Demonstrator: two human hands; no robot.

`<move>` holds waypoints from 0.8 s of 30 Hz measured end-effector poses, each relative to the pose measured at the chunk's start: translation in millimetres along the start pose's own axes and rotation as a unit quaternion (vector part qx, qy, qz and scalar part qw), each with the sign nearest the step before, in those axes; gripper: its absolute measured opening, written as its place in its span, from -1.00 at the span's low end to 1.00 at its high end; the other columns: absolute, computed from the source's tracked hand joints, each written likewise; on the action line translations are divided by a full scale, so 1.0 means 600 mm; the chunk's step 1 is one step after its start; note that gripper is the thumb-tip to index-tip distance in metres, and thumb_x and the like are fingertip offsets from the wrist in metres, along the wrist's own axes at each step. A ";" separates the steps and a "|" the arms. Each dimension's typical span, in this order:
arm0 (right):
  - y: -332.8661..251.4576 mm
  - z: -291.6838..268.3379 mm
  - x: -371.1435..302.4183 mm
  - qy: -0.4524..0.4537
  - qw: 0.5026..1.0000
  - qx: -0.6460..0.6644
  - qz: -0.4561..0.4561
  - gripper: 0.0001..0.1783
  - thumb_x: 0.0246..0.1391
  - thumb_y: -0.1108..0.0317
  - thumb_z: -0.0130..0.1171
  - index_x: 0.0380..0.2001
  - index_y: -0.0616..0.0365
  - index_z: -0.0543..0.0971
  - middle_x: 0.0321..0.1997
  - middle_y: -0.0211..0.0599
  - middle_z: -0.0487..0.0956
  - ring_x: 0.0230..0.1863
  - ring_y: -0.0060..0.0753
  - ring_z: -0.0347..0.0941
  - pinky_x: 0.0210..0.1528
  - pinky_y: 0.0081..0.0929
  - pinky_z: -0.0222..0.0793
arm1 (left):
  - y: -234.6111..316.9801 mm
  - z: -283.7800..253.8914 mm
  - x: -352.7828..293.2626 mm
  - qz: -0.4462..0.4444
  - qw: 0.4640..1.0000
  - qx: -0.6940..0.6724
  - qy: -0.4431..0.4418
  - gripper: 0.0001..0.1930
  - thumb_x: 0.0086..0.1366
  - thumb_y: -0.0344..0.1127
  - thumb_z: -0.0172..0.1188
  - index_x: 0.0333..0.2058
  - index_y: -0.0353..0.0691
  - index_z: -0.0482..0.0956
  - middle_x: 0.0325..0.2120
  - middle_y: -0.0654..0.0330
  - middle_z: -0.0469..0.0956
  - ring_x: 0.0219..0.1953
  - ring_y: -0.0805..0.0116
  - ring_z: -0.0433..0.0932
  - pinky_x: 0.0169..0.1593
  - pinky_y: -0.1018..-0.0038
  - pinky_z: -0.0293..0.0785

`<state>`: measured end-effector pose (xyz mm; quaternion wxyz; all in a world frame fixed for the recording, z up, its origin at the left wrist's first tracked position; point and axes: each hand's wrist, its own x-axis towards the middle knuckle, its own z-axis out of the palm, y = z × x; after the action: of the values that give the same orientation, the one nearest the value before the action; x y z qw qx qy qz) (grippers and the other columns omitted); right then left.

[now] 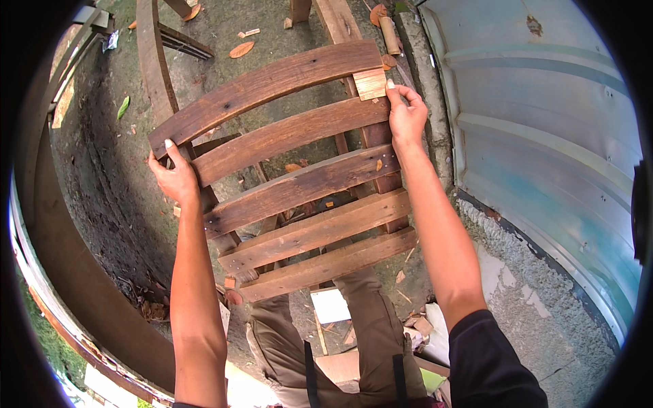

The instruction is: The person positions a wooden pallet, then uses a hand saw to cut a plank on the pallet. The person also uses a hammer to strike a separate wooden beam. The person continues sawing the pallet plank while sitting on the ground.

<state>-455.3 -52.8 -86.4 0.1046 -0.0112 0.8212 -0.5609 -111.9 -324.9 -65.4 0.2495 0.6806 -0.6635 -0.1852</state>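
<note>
In front of me is a brown wooden slatted frame made of several slats nailed across two rails (377, 136). The far slat (265, 78) lies slanted, its right end higher in view than its left. My left hand (178, 180) is closed round that slat's left end, thumb on top and fingers mostly hidden. A small pale wood block (370, 84) fills the gap between the far slat and the second slat (292, 138) at their right ends. My right hand (408, 121) pinches the block's right edge between thumb and fingers.
Long wooden beams (155, 64) stretch away beyond the frame. A corrugated metal sheet (537, 122) stands along the right. Dry leaves (241, 49) and wood scraps litter the ground. A dark object with an orange spot (330, 204) shows between slats. Offcuts lie near my legs.
</note>
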 end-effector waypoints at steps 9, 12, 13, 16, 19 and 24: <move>-0.055 -0.107 -0.114 -0.182 0.983 -0.003 0.027 -0.77 0.27 0.32 0.35 -0.12 0.25 0.71 -0.02 -0.33 0.68 0.02 -0.48 0.55 0.20 -0.53 0.31 | 0.000 0.003 -0.003 0.004 1.000 -0.005 0.025 -0.26 0.41 0.26 0.14 0.26 -0.30 0.45 0.06 -0.19 0.63 0.09 -0.17 0.62 0.16 0.11 0.46; -0.070 -0.127 -0.168 -0.222 0.940 -0.224 -0.127 -0.78 0.27 0.32 0.33 -0.15 0.26 0.72 0.05 -0.20 0.65 0.08 -0.32 0.55 0.23 -0.42 0.34 | 0.006 -0.001 -0.007 -0.004 0.999 -0.035 0.020 -0.34 0.45 0.17 0.15 0.22 -0.31 0.48 -0.01 -0.16 0.68 0.04 -0.14 0.65 0.12 0.13 0.49; -0.081 -0.122 -0.174 -0.193 0.941 -0.236 -0.145 -0.79 0.26 0.31 0.33 -0.16 0.23 0.72 0.06 -0.17 0.64 0.10 -0.24 0.55 0.21 -0.36 0.37 | 0.007 -0.003 -0.008 -0.009 0.999 -0.042 0.014 -0.34 0.45 0.17 0.15 0.22 -0.32 0.48 -0.02 -0.16 0.68 0.03 -0.14 0.66 0.11 0.13 0.50; -0.079 -0.088 -0.143 -0.109 0.967 -0.173 -0.154 -0.75 0.29 0.30 0.30 -0.08 0.23 0.69 -0.01 -0.12 0.66 0.07 -0.16 0.58 0.15 -0.27 0.44 | -0.007 -0.003 -0.004 0.004 0.999 -0.040 0.035 -0.36 0.44 0.14 0.18 0.22 -0.33 0.49 -0.07 -0.14 0.70 0.00 -0.11 0.68 0.09 0.12 0.51; -0.074 -0.030 -0.061 -0.055 0.989 -0.092 -0.104 -0.64 0.35 0.25 0.26 0.05 0.31 0.62 -0.02 -0.09 0.69 0.07 -0.23 0.60 0.17 -0.29 0.45 | 0.000 -0.001 -0.001 -0.019 0.998 -0.057 0.020 -0.38 0.47 0.10 0.17 0.22 -0.35 0.52 -0.05 -0.16 0.70 0.00 -0.06 0.69 0.09 0.16 0.52; -0.087 0.050 0.045 -0.084 0.993 -0.073 -0.031 -0.52 0.30 0.08 0.34 0.01 0.33 0.69 -0.07 -0.13 0.74 -0.02 -0.40 0.62 0.11 -0.43 0.46 | -0.026 0.013 0.016 -0.054 0.985 -0.163 0.031 -0.52 0.53 -0.03 0.11 0.11 -0.37 0.64 -0.05 -0.07 0.72 -0.06 0.14 0.70 0.08 0.31 0.53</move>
<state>-481.2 -103.0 -53.1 0.1547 -0.0910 0.8475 -0.4995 -103.5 -335.3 -80.2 0.3670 0.6713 -0.5786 -0.2827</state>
